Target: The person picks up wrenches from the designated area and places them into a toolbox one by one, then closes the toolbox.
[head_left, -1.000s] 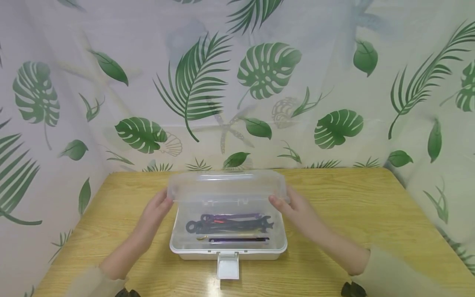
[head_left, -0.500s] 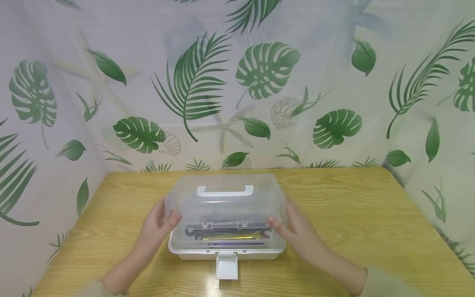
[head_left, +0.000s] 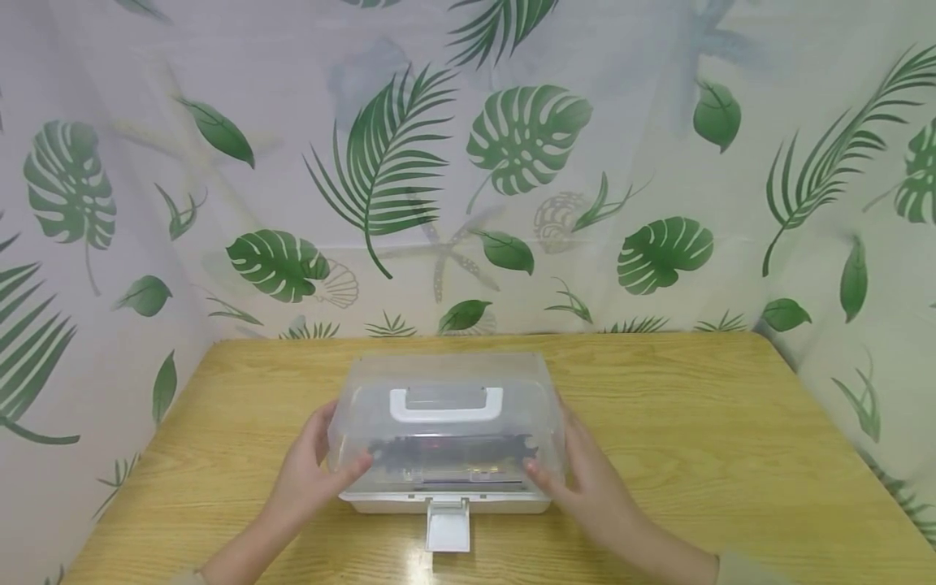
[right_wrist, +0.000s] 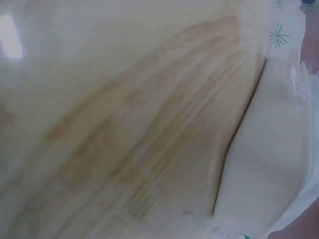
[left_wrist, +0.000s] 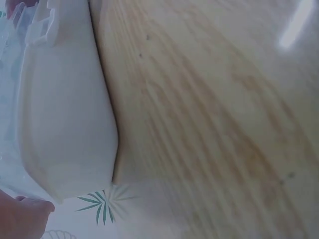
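Wooden table (head_left: 695, 422); left hand (head_left: 310, 475) and right hand (head_left: 585, 479), fingers curled in grip on clear lid (head_left: 446, 422).

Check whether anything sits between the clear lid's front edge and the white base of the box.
Nothing visible does: the clear lid, held at its sides by the left hand and right hand, meets the white base; the latch hangs open below.

a light wooden table (head_left: 695, 422) carries one clear-lidded white storage box (head_left: 446, 455).
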### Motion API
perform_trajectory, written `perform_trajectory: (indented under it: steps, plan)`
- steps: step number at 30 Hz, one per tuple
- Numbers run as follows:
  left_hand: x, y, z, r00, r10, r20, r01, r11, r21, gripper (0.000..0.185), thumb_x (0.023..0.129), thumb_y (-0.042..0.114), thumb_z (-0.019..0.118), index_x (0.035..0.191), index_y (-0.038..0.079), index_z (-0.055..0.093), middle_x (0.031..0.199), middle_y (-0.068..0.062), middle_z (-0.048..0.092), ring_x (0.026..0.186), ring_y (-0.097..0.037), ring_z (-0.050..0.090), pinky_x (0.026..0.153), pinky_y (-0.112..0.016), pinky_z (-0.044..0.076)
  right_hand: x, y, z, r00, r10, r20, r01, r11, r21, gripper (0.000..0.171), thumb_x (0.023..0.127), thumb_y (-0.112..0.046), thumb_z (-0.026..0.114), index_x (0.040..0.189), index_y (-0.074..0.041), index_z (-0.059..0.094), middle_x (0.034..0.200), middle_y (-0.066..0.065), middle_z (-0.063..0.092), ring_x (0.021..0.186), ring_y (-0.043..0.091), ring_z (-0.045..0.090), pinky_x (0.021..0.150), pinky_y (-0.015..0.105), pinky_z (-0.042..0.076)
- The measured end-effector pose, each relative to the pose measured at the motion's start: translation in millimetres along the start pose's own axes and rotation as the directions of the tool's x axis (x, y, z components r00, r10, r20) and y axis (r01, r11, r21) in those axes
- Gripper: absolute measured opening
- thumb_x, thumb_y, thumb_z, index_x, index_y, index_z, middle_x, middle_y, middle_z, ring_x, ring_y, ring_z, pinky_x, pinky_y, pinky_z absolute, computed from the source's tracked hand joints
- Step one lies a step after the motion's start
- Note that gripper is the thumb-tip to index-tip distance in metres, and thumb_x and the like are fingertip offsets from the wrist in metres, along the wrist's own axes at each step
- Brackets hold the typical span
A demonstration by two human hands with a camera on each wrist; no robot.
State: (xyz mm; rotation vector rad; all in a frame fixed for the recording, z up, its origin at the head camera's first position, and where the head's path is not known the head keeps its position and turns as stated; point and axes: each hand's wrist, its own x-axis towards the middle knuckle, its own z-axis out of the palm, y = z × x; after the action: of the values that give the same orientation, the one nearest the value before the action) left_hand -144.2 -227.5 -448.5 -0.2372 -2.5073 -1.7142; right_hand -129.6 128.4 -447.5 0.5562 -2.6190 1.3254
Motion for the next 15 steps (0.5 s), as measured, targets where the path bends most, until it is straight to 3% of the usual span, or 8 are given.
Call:
perform_trajectory:
  steps: [8,15]
  plan:
    - [-5.9,-7.5,1.0,1.000,0.027,0.016,-0.029,0.995,0.096,0.094,0.079,0.011,0.092,0.153,-0.011,0.039,0.156,-0.034,0.049,0.143,-0.054,0.051,0.121,-0.062,0.037,-10.1,6.8,8.4,1.000,-0.011,-0.014,0.010,0.994,-0.106,0.095,0.099,-0.029,0.074,0.171,-0.007,0.016,0.172,0.026,0.028,0.152,0.053,0.038,0.116,0.074,0.038]
    - [-7.8,-11.3,1.8,0.999,0.003,0.036,-0.008,0.990,0.140,0.100,0.078,0.014,0.094,0.155,-0.010,0.036,0.161,-0.033,0.044,0.148,-0.053,0.045,0.123,-0.062,0.034,-12.8,13.5,13.3,0.999,-0.020,-0.026,0.017,0.992,-0.127,0.097,0.096,-0.025,0.077,0.169,-0.002,0.017,0.171,0.027,0.029,0.153,0.053,0.038,0.118,0.072,0.037]
